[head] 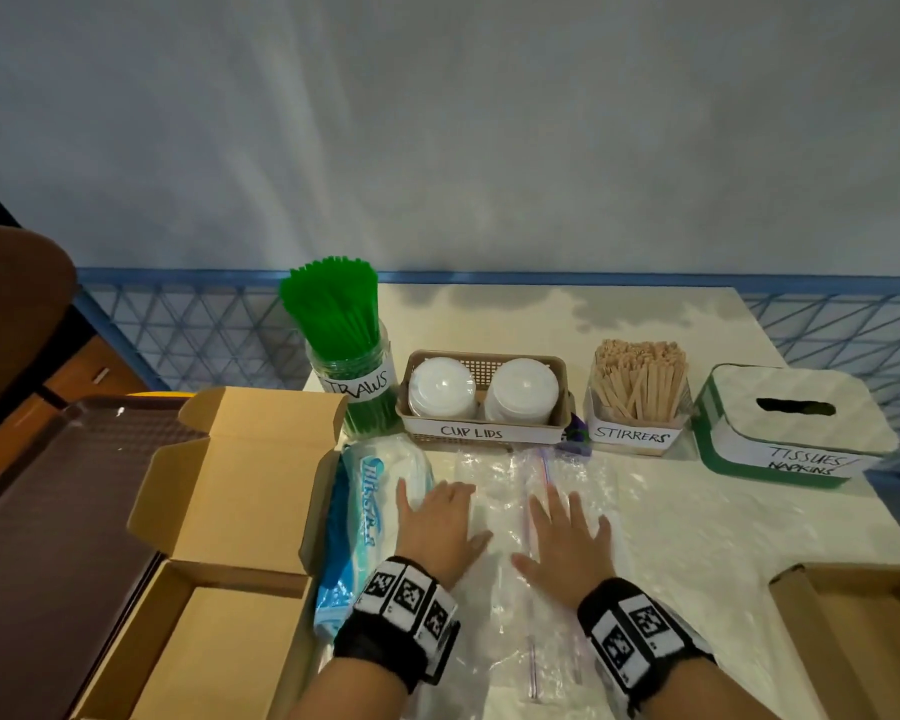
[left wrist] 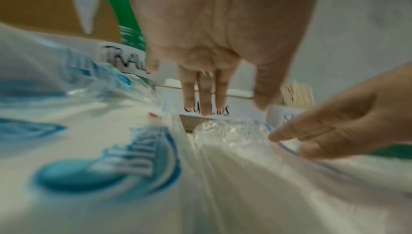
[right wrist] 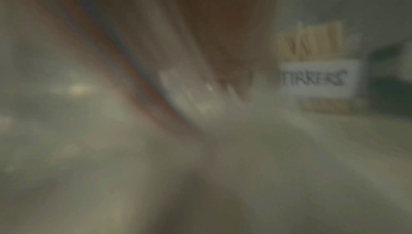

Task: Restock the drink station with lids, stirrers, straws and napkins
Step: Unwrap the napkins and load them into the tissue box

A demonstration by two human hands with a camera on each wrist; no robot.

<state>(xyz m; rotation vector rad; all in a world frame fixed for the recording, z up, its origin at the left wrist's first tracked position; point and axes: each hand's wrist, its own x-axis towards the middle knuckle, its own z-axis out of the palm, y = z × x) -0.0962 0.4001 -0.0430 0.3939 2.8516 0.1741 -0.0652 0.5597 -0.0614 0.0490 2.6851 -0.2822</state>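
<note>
Both my hands lie flat, fingers straight and spread, on crumpled clear zip bags at the table's front middle. My left hand presses the bags' left part, its little finger at the edge of a blue-and-white tissue pack. Beside it, my right hand rests over a bag's red-and-blue zip strip. In the left wrist view my left hand reaches forward over the tissue pack and the clear bag, and my right hand touches the bag. The right wrist view is blurred.
Behind the bags stand a jar of green straws, a cup-lids basket, a stirrers box and a green-and-white tissue box. An open cardboard box and a brown tray lie left. Another cardboard box sits at the front right.
</note>
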